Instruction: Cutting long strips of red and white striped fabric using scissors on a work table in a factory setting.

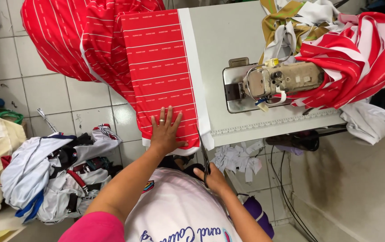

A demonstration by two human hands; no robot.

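While left hand (165,132) lies flat on red fabric (158,67), right hand (212,177) grips scissors (203,154), white edge strip (197,71).

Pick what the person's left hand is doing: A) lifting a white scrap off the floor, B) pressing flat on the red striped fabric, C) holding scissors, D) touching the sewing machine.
B: the left hand lies flat, fingers spread, on the red fabric at the table edge, while the right hand holds the scissors at the fabric's white border; the sewing machine is untouched.
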